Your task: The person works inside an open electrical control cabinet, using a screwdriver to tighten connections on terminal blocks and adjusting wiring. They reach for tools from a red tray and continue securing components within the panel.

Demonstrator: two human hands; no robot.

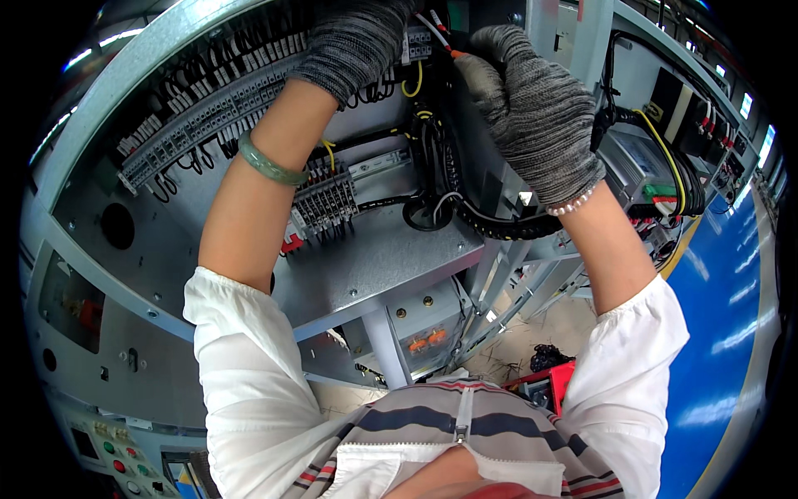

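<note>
My left hand (359, 51), in a dark grey knitted glove, reaches over the right end of the upper terminal block row (224, 108). Its fingers run into the dark upper rim, so their grip is hidden. My right hand (540, 116), gloved alike, is closed, thumb and fingers together. From its fingertips a thin wire (439, 30) with white and orange-red sleeves runs up toward the left hand. A yellow wire (413, 85) loops below the terminals between both hands. Black wire bundles (432, 154) hang down beside the right hand.
A lower terminal block (324, 204) sits above a grey metal shelf (374, 262). A thick black corrugated conduit (507, 226) curves right toward a grey boxed device (636, 166). A red toolbox (562, 384) stands on the floor below. Cabinet frame edges surround my arms.
</note>
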